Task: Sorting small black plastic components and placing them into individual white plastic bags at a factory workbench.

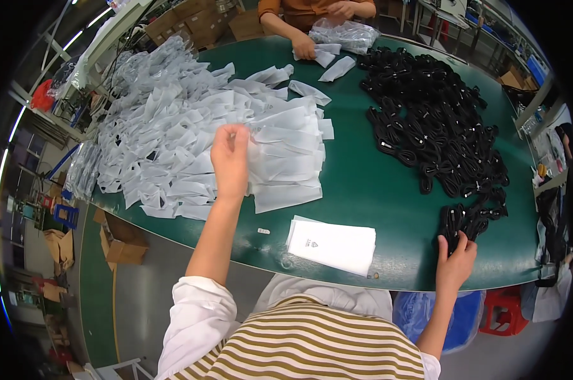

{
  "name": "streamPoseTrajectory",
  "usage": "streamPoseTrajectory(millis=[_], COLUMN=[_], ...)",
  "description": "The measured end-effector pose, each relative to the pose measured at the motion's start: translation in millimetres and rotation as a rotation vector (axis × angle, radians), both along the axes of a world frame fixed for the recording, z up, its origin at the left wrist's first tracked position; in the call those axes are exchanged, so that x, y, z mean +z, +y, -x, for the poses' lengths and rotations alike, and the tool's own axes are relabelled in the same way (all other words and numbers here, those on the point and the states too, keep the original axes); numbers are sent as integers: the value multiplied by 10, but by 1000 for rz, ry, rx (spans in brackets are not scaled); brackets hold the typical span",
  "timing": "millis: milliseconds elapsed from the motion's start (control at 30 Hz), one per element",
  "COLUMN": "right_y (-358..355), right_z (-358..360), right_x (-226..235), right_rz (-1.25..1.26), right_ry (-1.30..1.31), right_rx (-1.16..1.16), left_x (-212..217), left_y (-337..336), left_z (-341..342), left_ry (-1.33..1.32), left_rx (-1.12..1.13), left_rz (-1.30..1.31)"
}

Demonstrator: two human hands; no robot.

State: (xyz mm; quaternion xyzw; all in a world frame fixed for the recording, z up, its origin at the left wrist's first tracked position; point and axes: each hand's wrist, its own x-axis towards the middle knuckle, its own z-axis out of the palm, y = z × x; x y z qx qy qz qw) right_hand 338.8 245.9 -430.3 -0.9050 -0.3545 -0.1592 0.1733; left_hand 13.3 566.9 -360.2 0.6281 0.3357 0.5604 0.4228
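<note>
My left hand (pixel 231 161) is over the left part of the table, its fingers curled into a pinch at the edge of a fanned row of frosted plastic bags (pixel 286 161). Whatever lies between those fingertips is hidden. On the right, near the table's front edge, my right hand (pixel 456 261) closes on a coiled black cable (pixel 454 223) at the near end of a long heap of black cables (pixel 426 120). A stack of white paper sheets (pixel 332 246) lies between my hands, close to the front edge.
A large pile of filled frosted bags (pixel 153 136) covers the table's left side. Across the green table (pixel 356 171), a person in an orange top handles small bags beside a clear plastic bag (pixel 343 37). Below stand a blue-lined bin (pixel 435 320), a red stool (pixel 505 311) and a cardboard box (pixel 125 240).
</note>
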Motion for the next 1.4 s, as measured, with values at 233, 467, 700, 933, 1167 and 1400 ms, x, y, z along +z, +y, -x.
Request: streamPoseTrajectory(millis=[233, 467, 700, 933, 1167, 1400], right_y=[117, 65, 112, 294, 262, 105], right_z=[49, 92, 192, 138, 80, 540], right_x=[-136, -165, -155, -132, -257, -174], right_rz=[-32, -146, -79, 6, -199, -289], right_ry=[-25, -33, -89, -162, -95, 413], right_rx=[96, 170, 131, 205, 276, 440], left_x=[-414, -514, -737, -698, -600, -944], left_y=[238, 28, 142, 260, -1150, -1718], left_z=[-444, -365, -193, -285, -458, -742], left_ry=[686, 664, 881, 937, 579, 669], left_rx=[32, 74, -59, -58, -492, -643], left_rz=[-496, -614, -643, -773, -553, -506])
